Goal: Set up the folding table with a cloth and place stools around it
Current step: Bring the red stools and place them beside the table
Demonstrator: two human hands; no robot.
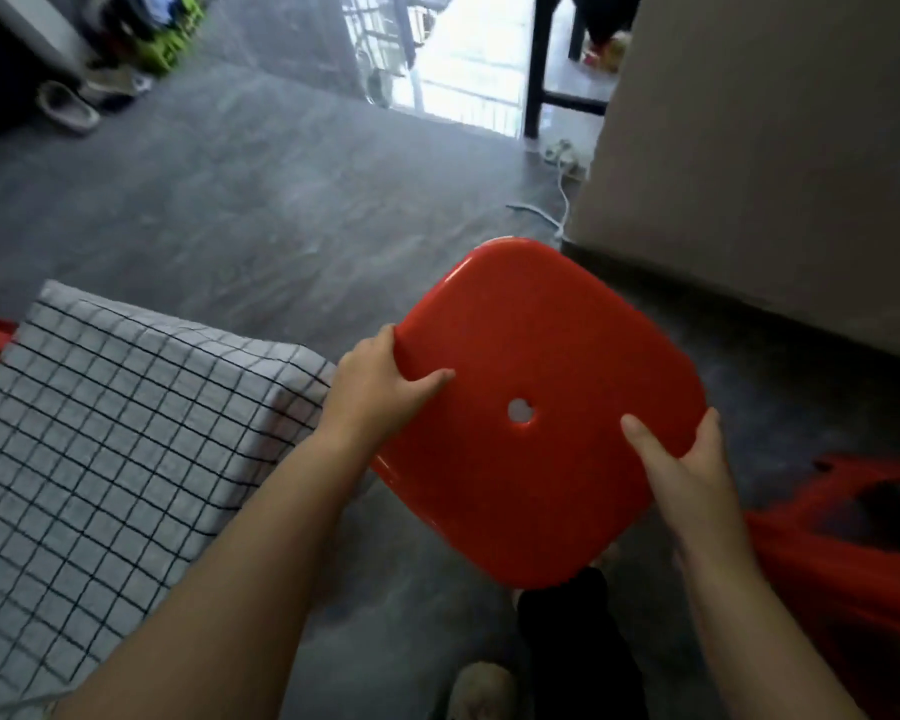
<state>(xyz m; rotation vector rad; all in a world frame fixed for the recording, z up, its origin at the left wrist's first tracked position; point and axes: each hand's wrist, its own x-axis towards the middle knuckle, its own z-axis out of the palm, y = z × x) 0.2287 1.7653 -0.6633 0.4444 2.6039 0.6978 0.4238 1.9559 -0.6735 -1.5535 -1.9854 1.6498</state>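
With the checked cloth (126, 433) already over the tabletop at lower left, both hands, left hand (380, 392) and right hand (681, 470), grip the red stool (536, 356) at frame centre, fingers curled round its seat edges, seemingly mid-placement; next, lower it beside the table.

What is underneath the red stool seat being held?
Below its near edge show a black trouser leg, a shoe and grey floor. The seat covers the stool's own legs.
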